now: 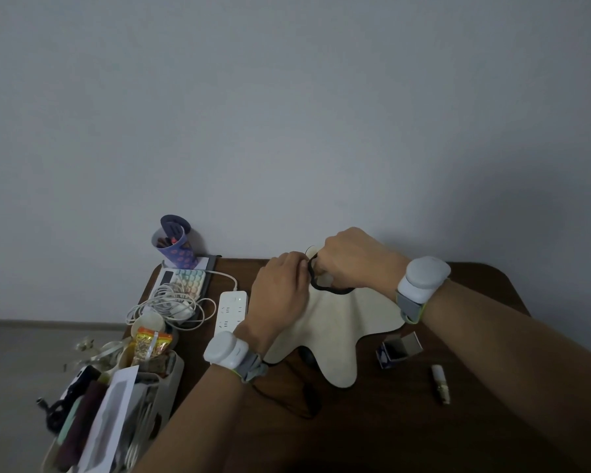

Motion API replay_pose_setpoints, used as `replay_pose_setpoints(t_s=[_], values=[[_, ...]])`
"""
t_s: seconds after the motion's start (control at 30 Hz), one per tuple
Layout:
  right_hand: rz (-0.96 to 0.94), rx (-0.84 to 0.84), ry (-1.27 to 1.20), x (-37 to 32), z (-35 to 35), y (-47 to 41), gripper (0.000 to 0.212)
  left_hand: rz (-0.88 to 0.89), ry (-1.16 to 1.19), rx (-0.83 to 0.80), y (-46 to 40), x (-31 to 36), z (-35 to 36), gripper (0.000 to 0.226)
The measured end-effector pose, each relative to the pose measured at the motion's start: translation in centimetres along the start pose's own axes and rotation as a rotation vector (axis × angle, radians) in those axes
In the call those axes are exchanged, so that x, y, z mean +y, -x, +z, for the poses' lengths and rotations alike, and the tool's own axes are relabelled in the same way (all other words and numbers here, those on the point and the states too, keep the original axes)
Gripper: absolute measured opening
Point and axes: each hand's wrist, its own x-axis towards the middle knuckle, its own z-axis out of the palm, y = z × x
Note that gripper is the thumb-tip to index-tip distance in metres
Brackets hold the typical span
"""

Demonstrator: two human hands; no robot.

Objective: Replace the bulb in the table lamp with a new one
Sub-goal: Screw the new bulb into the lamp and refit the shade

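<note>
Both hands meet at the top of the cream lampshade [342,322] at the back of the bench [475,421], the left hand [280,288] pinching and the right hand [352,261] closed around its black ring [321,286], while the small bulb [440,384] lies nearer the right hand, its long axis pointing toward the person.

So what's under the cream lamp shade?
A black cord runs out from beneath the cream lamp shade across the table. The lamp's base and socket are covered.
</note>
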Motion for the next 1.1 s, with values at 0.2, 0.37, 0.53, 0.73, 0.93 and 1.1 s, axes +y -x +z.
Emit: replay_pose_setpoints(t_s=[0.2, 0.37, 0.53, 0.73, 0.93, 1.1], values=[[0.005, 0.054, -0.081, 0.15, -0.87, 0.11, 0.025, -0.002, -0.007, -0.011, -0.02, 0.06, -0.02, 0.026], [0.012, 0.047, -0.092, -0.51, -0.37, -0.07, 0.031, -0.009, -0.012, -0.020, 0.05, 0.01, -0.14, 0.027], [0.013, 0.063, -0.043, 0.02, -0.67, -0.07, 0.025, -0.006, -0.022, -0.021, 0.06, 0.01, -0.15, 0.028], [0.001, 0.015, -0.032, 0.22, -0.61, -0.07, 0.023, -0.007, -0.021, -0.019, 0.01, 0.00, -0.01, 0.028], [-0.001, 0.038, -0.034, 0.12, -0.33, 0.00, 0.028, -0.008, -0.022, -0.016, -0.06, -0.14, 0.08, 0.027], [-0.003, 0.053, -0.031, -0.01, -0.10, 0.14, 0.036, -0.007, -0.018, -0.013, -0.04, -0.12, 0.13, 0.027]])
